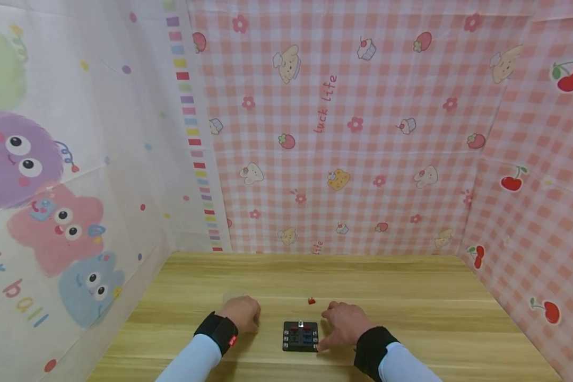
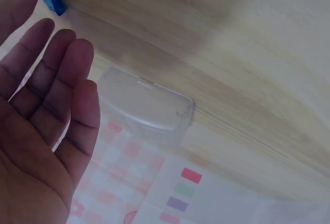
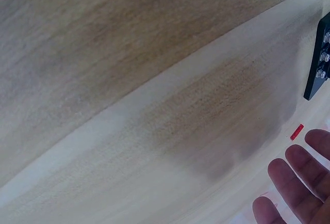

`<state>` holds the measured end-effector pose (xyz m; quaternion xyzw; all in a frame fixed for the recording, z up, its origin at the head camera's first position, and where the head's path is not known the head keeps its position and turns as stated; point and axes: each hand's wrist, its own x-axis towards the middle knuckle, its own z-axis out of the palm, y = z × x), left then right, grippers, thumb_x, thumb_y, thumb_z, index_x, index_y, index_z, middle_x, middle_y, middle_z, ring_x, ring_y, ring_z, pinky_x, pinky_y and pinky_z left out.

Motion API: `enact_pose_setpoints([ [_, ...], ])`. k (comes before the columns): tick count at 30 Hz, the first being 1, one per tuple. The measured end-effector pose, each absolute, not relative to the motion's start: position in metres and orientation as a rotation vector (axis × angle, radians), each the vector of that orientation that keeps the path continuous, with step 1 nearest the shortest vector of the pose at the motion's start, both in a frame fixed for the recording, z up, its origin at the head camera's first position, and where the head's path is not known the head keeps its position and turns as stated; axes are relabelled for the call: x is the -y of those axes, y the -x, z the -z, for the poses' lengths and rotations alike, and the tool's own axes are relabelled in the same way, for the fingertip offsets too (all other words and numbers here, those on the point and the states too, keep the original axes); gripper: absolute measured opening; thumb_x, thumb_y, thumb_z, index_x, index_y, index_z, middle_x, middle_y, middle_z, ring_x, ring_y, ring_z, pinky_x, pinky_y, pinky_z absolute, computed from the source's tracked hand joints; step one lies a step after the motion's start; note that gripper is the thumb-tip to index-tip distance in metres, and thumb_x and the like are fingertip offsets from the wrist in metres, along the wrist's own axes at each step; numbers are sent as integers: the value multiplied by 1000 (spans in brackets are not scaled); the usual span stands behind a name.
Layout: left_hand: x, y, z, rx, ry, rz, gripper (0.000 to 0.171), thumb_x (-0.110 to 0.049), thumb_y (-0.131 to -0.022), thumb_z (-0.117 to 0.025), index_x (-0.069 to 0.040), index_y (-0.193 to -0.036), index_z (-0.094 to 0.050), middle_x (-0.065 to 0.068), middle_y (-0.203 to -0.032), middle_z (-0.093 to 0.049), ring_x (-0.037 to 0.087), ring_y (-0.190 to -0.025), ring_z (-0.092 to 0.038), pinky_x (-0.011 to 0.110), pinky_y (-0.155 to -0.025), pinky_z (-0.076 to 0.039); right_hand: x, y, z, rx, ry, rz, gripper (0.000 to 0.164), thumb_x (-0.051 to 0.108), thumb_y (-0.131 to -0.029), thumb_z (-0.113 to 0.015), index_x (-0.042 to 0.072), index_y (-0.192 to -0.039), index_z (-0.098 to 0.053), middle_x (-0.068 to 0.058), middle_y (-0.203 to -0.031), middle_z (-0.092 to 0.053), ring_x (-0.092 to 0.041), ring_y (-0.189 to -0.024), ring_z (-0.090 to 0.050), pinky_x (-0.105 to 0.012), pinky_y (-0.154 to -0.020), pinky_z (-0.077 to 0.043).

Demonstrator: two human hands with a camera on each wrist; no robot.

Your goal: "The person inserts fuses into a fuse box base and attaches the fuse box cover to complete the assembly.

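Observation:
My left hand (image 1: 242, 314) is left of a black fuse block (image 1: 300, 348), its fingers bent and apart in the left wrist view. Just past its thumb tip there, a blue blade fuse (image 2: 52, 0) shows; the hand hides it in the head view. My right hand (image 1: 347, 322) reaches in from the block's right, fingers spread, thumb tip right at the block's edge. Screw terminals line both sides of the block, and red, green and blue fuses sit in its middle. A loose red fuse (image 1: 311, 301) lies behind the block, past the right fingertips.
A clear plastic cover (image 2: 147, 98) lies on the wooden table (image 1: 410, 297) behind my left hand. Patterned cloth (image 1: 344, 201) hangs along the table's back and both sides. Black bands circle both wrists.

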<state>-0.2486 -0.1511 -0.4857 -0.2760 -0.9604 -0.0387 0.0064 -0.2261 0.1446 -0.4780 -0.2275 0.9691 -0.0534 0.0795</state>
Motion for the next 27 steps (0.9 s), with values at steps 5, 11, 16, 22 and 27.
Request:
enact_pose_setpoints([
  [5, 151, 248, 486, 3004, 857, 118, 23, -21, -72, -88, -18, -67, -65, -11, -65, -57, 8, -62, -51, 29, -59, -45, -146, 226, 479, -2904, 687, 173, 76, 64, -69, -80, 10, -122, -69, -9, -119, -63, -29, -106, -61, -49, -92, -48],
  [11, 150, 248, 486, 3015, 935, 150, 18, -6, -71, -83, -16, -71, -68, -11, -69, -59, 7, -65, -52, 28, -63, -46, -146, 226, 480, -2902, 675, 176, 75, 64, -68, -81, 11, -120, -70, -8, -118, -64, -28, -105, -62, -49, -91, -48],
  [16, 149, 249, 486, 3008, 987, 144, 19, 0, -70, -80, -15, -74, -70, -11, -71, -60, 7, -67, -53, 28, -66, -48, -146, 227, 481, -2897, 669, 178, 75, 64, -68, -81, 11, -120, -70, -8, -118, -64, -28, -105, -62, -50, -91, -48],
  [22, 146, 248, 486, 3013, 976, 131, 22, 5, -71, -77, -16, -78, -73, -10, -75, -63, 8, -73, -58, 30, -72, -51, -146, 227, 480, -2891, 666, 181, 75, 64, -68, -80, 11, -121, -70, -8, -119, -64, -28, -105, -61, -50, -92, -48],
  [27, 145, 249, 487, 3027, 983, 142, 22, 5, -72, -75, -16, -80, -73, -10, -77, -64, 9, -75, -59, 30, -73, -51, -145, 227, 480, -2888, 677, 182, 75, 63, -68, -81, 10, -121, -70, -9, -120, -63, -28, -106, -61, -49, -92, -48],
])
